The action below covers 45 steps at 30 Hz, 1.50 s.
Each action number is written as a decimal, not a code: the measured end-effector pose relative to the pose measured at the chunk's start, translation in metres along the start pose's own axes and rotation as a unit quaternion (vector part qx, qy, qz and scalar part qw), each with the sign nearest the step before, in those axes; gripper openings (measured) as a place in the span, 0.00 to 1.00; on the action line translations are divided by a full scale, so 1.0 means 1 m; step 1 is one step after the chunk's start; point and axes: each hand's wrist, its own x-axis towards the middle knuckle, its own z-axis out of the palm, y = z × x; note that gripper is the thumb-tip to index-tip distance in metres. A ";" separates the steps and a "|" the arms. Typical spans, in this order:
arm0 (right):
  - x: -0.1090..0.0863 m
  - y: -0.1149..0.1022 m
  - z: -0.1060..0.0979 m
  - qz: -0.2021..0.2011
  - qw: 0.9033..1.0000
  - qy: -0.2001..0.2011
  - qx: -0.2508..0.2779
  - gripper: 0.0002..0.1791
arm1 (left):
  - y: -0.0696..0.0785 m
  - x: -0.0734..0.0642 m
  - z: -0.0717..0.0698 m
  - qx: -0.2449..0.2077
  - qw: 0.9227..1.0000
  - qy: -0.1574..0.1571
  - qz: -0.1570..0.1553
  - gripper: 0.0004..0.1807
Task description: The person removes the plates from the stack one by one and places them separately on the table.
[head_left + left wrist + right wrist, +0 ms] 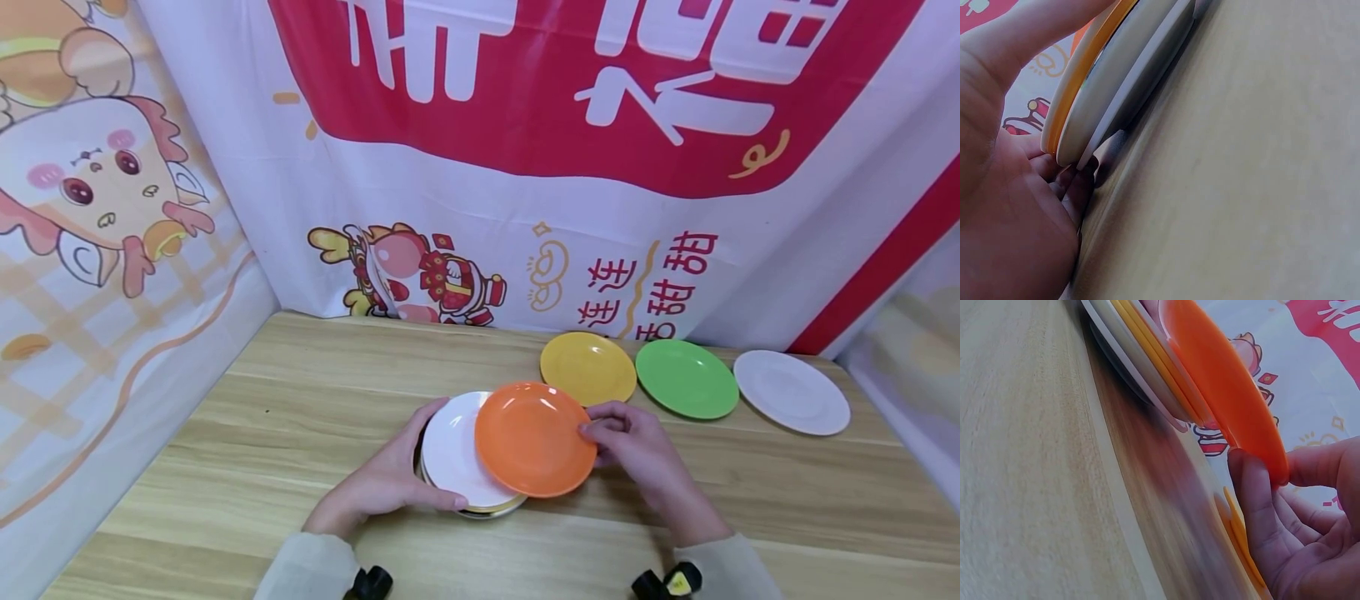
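Note:
My right hand (637, 446) pinches the right rim of an orange plate (534, 442) between thumb and fingers. That plate is tilted over the right part of a stack of plates (453, 454), topped by a white one. Around the stack's left side, my left hand (382, 479) holds it, thumb at the front and fingers behind. The left wrist view shows white and yellow rims of the stack (1094, 112) above the fingers. In the right wrist view the orange plate (1229, 381) is lifted at an angle off the stack, its near edge close to the upper rims.
Along the back of the wooden table (225, 467) lie a yellow plate (587, 368), a green plate (687, 379) and a white plate (792, 392) in a row. A printed cloth (465, 167) hangs behind them, with another patterned cloth (97, 333) on the left.

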 end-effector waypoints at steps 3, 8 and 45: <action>0.000 0.000 -0.001 -0.002 1.000 -0.002 0.000 0.22 | 0.001 0.000 0.000 0.002 1.000 0.000 0.000 0.71; -0.001 -0.001 -0.002 0.000 1.000 -0.002 -0.004 0.21 | 0.001 -0.001 -0.001 0.001 1.000 0.001 0.004 0.71; -0.032 0.038 -0.137 0.024 0.997 0.055 -0.047 0.16 | 0.003 -0.004 0.004 0.012 1.000 0.020 0.008 0.72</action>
